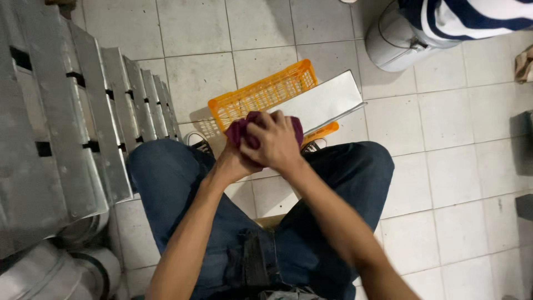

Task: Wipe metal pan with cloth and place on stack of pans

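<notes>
Both my hands are clasped together over my knees around a dark maroon cloth. My right hand lies on top, its fingers wrapped over the cloth. My left hand is underneath, mostly hidden by the right hand and the cloth. I am seated in blue jeans. Just past my hands, on the tiled floor, sits an orange plastic crate with a flat metal sheet resting across its right part.
A row of folded metal sheet pieces stands stacked along the left. Round metal parts lie at lower left. A metal cylinder stands at upper right, beside another person in a striped shirt.
</notes>
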